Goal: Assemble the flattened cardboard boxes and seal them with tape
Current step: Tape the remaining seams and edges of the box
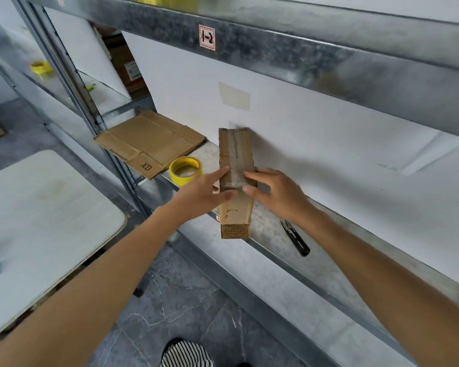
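A narrow assembled cardboard box [235,154] stands on the metal shelf [270,229], with a strip of clear tape along its top seam. My left hand [204,189] touches the box's left edge with straight fingers, thumb against its near face. My right hand [273,189] touches the right edge the same way, fingertips on the tape's near end. A yellow tape roll [185,170] lies flat just left of the box. Further left lies a flattened cardboard box [149,141] marked GX, overhanging the shelf edge.
Black snips [296,238] lie on the shelf right of the box, under my right forearm. A white table [37,221] stands to the left. Another yellow tape roll [40,68] sits on a far shelf. A metal beam [302,56] runs overhead.
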